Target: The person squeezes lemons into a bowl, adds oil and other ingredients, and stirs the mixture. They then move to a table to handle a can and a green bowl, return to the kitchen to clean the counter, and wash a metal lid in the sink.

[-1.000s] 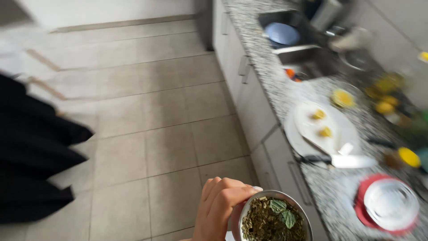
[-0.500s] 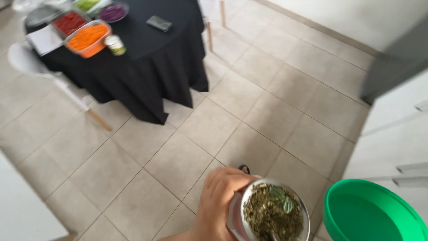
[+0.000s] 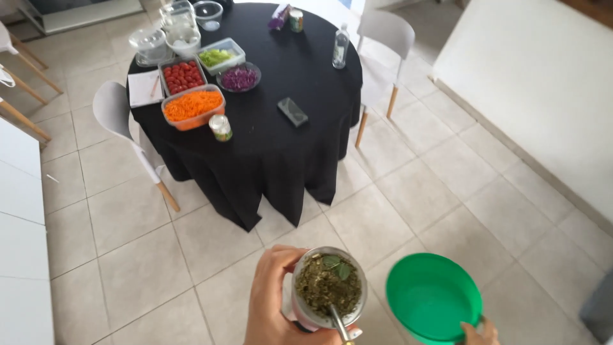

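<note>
Nearest the camera, the left hand (image 3: pixel 271 300) is wrapped round a metal cup (image 3: pixel 327 291), fingers clenched on its side wall; the cup is held upright and filled to the rim with green herb, a metal straw (image 3: pixel 340 321) standing in it. Risk: any tilt would shed herb onto the tiled floor (image 3: pixel 159 255). Beside it, the right hand (image 3: pixel 477 333) pinches the lower rim of an empty green bowl (image 3: pixel 433 297); only fingertips show, so the hold looks slight and the bowl could slip. Further off, the round bench (image 3: pixel 281 147) under black cloth carries tubs of grated carrot (image 3: pixel 193 105) and cherry tomatoes (image 3: pixel 181 76), crowded along its far-left edge.
</note>
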